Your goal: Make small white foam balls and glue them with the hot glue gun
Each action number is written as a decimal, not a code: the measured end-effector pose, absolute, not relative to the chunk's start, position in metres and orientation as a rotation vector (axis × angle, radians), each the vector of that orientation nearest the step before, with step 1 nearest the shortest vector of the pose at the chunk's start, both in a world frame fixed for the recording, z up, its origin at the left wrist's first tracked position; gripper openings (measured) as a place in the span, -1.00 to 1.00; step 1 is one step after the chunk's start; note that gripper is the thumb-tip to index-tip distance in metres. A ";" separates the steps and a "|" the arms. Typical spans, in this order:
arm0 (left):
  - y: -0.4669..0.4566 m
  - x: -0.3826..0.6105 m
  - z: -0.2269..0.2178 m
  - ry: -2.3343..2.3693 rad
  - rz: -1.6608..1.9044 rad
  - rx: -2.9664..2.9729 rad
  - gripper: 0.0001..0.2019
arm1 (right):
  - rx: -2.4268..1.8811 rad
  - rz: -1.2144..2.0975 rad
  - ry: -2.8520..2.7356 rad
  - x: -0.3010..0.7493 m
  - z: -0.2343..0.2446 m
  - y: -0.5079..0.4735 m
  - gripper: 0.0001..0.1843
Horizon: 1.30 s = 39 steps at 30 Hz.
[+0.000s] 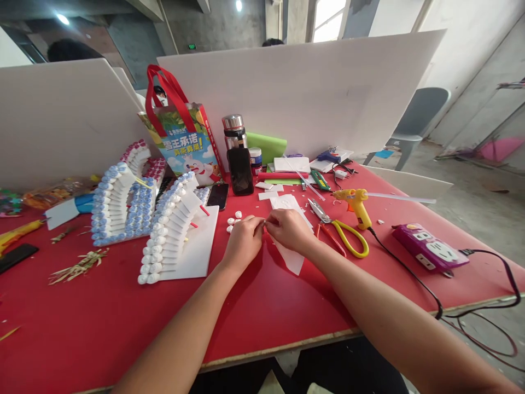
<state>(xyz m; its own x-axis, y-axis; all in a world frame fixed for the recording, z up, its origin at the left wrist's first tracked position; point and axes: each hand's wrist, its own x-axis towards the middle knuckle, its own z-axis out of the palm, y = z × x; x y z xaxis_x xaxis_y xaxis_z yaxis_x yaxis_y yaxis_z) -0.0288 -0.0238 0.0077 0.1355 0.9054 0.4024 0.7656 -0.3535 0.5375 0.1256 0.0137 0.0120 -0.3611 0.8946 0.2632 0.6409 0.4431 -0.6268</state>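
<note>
My left hand [245, 238] and my right hand [290, 229] meet fingertip to fingertip above the red table. Both are closed in a pinch; whatever lies between the fingers is too small or hidden to name. Several small white rolled pieces [230, 221] lie just beyond my left hand. White paper sheets [296, 264] extend under and past my right hand. To the left stands a curved white model [168, 241] edged with rows of white rolls, on a white board [199, 257]. Scissors [344, 232] with yellow and orange handles lie open to the right.
A yellow glue gun [359, 205] with its cord and a purple power strip [430, 247] are on the right. Behind stand a phone [240, 171], a steel flask [233, 130] and a bag [191, 148]. A blue-and-white model [123, 205] is at left. The table's front edge [287, 346] is near me.
</note>
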 end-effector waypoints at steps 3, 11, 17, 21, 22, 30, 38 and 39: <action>-0.022 -0.033 0.009 1.612 1.057 2.147 -0.79 | -1.270 0.864 -2.021 0.133 0.018 0.019 -0.81; -0.020 -0.040 0.011 1.366 1.194 1.866 -0.75 | -0.921 2.342 -1.010 0.154 0.019 0.038 -0.61; -0.022 -0.039 0.012 1.419 1.250 2.028 -0.80 | -0.796 2.469 -0.933 0.144 0.015 0.030 -0.69; -0.021 -0.040 0.008 1.446 1.227 2.098 -0.78 | -0.855 2.381 -0.961 0.143 0.018 0.025 -0.76; -0.020 -0.040 0.007 1.447 1.221 2.112 -0.78 | -0.859 2.372 -0.975 0.143 0.018 0.024 -0.77; -0.023 -0.038 0.009 1.456 1.192 2.067 -0.78 | -0.686 2.341 -1.049 0.145 0.013 0.026 -0.73; -0.024 -0.038 0.011 1.464 1.207 1.831 -0.77 | -1.066 1.698 -1.571 0.141 0.007 0.029 -0.55; -0.024 -0.038 0.011 1.470 1.208 1.819 -0.77 | -1.091 1.595 -1.619 0.140 0.007 0.028 -0.55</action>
<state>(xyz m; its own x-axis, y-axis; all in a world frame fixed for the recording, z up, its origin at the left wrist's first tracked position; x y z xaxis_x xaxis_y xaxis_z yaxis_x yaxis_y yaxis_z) -0.0377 -0.0236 0.0107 0.0213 0.9467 0.3215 0.4989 -0.2888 0.8171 0.1398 0.0280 0.0067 -0.4738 0.8720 -0.1229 0.1362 -0.0654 -0.9885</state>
